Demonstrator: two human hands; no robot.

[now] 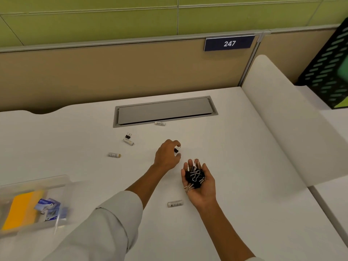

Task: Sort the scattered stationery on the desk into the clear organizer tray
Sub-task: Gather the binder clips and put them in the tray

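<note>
A single black binder clip (176, 149) is pinched between thumb and curled fingers of the left hand (166, 155), at or just above the white desk (235, 147); contact w/ the desk can't be told. Just right of and nearer than that pinch, the right hand (200, 180) is held palm up, fingers cupped loosely round a heap of black binder clips (194, 176) w/ silver wire handles; some handles stick out past the fingertips and the palm's left edge.

Relative to the pinched clip: 1 more loose binder clip (128, 136) is seen well to the left and a bit farther, touching or just beside a small white cylinder w/ a gold end (128, 142). A 2nd such cylinder (114, 155) is lying farther left, roughly level w/ the pinch. A 3rd, white w/ dark lettering (160, 123), is found beyond the pinch, right at the near edge of the grey cable hatch (163, 111). A 4th (175, 203) is lying nearer, just left of the right wrist.

The clear organizer tray (37, 183) is placed well to the left and nearer, blurred; a yellow pad (20, 210) and some blue-white packets (49, 208) are held in it, compartments not readable. A light sleeve (105, 223) is worn on the left arm. A plate marked 247 (229, 43) is fixed to the partition beyond.
</note>
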